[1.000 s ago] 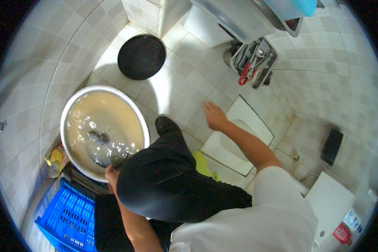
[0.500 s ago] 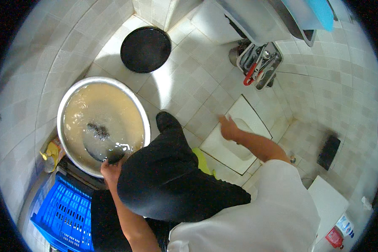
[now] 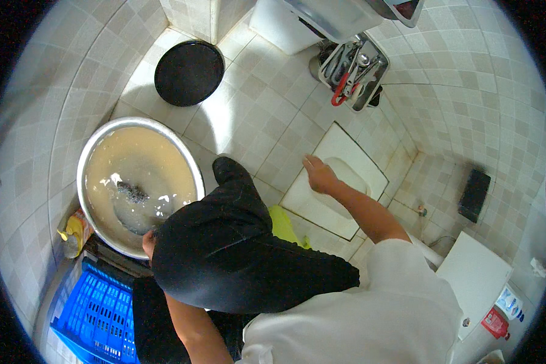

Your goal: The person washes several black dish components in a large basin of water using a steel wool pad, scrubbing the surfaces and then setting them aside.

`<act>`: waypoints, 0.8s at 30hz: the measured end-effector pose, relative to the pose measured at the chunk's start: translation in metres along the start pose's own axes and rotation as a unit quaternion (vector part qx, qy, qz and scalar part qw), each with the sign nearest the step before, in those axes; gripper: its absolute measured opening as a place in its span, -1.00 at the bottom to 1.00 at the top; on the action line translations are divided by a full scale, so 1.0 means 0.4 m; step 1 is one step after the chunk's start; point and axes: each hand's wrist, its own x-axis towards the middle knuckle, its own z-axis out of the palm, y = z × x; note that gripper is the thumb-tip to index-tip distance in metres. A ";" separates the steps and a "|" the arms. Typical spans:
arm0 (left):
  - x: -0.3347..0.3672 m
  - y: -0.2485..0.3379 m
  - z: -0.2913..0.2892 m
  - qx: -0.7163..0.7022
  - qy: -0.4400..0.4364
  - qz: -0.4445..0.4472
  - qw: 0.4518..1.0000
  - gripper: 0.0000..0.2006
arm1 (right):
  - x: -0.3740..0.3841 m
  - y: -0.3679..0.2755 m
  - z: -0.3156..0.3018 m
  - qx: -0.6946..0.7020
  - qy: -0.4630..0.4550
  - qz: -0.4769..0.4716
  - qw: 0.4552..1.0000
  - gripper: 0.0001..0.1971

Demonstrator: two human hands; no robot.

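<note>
A wide metal basin (image 3: 194, 176) at the left holds cloudy tan water. In it lies a round, dark, pan-like vessel (image 3: 124, 215), mostly under water, with a dark grey scouring pad (image 3: 132, 192) over it. My left hand (image 3: 148, 241) is at the basin's near rim, closed at the vessel's edge; my bent knee hides most of the fingers. My right hand (image 3: 319, 176) hangs in the air above the white squat toilet (image 3: 309, 209), apart from everything, with its fingers curled together. Whether anything small is between those fingers, I cannot make out.
A round black tray or lid (image 3: 189, 73) lies on the tiled floor beyond the basin. A blue plastic crate (image 3: 97, 312) and a yellow packet (image 3: 76, 232) stand near left. At far right is a metal tray (image 3: 370, 91) of utensils with red handles. Bottles (image 3: 496, 323) stand near right.
The whole view has shifted a little. My knee now covers more of my left hand. My right hand, blurred with fingers apart before, is steadier and more curled.
</note>
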 end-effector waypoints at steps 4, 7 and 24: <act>0.001 0.011 -0.004 0.025 -0.023 -0.004 0.999 -0.75 | 0.230 -0.092 -0.090 -0.056 0.076 -0.095 0.991 -0.39; 0.002 0.006 -0.031 0.061 -0.040 0.005 0.997 -0.75 | 0.329 -0.142 -0.140 -0.121 0.101 -0.150 0.976 -0.39; -0.002 0.049 0.012 -0.226 0.020 -0.121 0.966 -0.80 | -0.188 0.133 0.071 -0.067 -0.245 0.154 0.955 -0.62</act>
